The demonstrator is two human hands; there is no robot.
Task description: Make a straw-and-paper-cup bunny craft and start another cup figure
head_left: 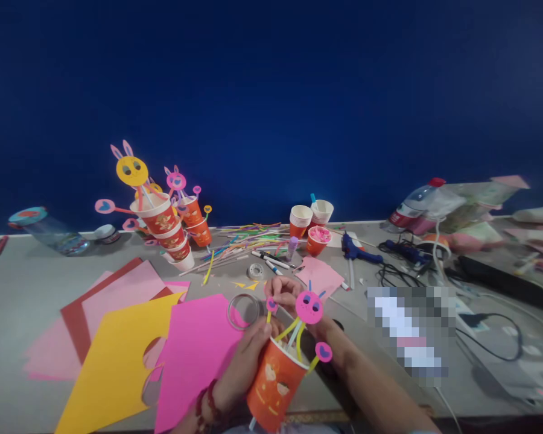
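An orange paper cup (276,386) with a pink paper face (309,307) on top is held at the lower centre, above the near edge of a grey bench (13,295). The left hand (252,342) appears closed around the cup's left side near the rim, its thumb beside a yellow stem. The right hand (286,290), reaching behind the face, seems to pinch a small pink disc (272,304) at that stem's top between thumb and finger. Too hard a pinch could bend the stem or pull the disc loose; a tight left grip might dent the thin cup; the right forearm, passing close, could knock the other small disc (324,352) sideways. The cup and face hide several of the fingers, so their exact contact is unclear. The cup's base meets the lower edge of the view, a pixelated patch covers something at right, and the clutter beyond is blurred.
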